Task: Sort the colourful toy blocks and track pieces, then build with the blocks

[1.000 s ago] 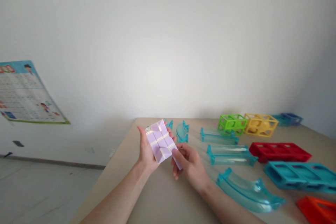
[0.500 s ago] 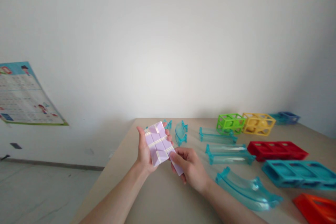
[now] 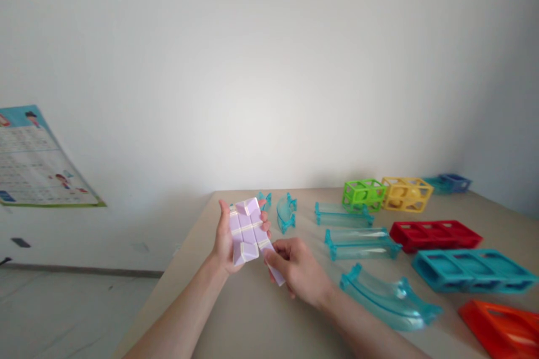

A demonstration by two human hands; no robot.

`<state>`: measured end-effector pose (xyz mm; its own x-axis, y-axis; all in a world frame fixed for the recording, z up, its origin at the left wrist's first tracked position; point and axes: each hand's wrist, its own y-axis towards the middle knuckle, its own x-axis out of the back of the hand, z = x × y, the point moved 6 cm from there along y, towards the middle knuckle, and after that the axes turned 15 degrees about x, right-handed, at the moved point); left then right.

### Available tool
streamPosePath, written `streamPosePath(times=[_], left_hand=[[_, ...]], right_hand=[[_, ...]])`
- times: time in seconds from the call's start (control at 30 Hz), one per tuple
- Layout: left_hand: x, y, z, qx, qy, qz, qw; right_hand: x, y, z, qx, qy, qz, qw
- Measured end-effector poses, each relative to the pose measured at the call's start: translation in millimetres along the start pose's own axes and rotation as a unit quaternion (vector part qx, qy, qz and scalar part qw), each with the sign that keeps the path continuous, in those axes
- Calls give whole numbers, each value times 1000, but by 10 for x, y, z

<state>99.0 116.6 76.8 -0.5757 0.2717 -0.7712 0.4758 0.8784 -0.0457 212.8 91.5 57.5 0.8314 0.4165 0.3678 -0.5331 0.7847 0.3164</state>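
Lilac segmented panel (image 3: 248,228) lies in the half-curled left hand (image 3: 224,242) above the surface (image 3: 252,322), toward the surface's left edge, while the right hand (image 3: 300,270) pinches its end strip (image 3: 277,275). That strip now angles farther from the adjoining square (image 3: 245,253) than a second ago, suggesting reshaping. A green frame (image 3: 364,196) and yellow frame (image 3: 406,194) stand near the far edge, before the wall (image 3: 252,67).

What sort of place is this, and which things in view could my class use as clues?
Probably a playroom or classroom corner, though I can't be certain: a poster with cartoon figures hangs on the wall, and toy-like pieces, including a clear blue curved track and a red open-framed block, lie on the table.
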Motion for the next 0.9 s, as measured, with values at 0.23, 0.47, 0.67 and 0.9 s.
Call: streamPosePath(times=[0.23, 0.47, 0.67, 0.9], left_hand=[[32, 25, 47, 56, 24, -33, 998], [93, 27, -111, -9, 3, -59, 998], [103, 27, -63, 44, 20, -73, 996], [97, 3, -65, 49, 36, -84, 995]], right_hand=[[106, -7, 31, 26, -173, -51, 983], [153, -29, 77, 78, -106, -142, 981], [133, -29, 160, 134, -194, -69, 969], [124, -39, 236, 176, -258, -22, 950]])
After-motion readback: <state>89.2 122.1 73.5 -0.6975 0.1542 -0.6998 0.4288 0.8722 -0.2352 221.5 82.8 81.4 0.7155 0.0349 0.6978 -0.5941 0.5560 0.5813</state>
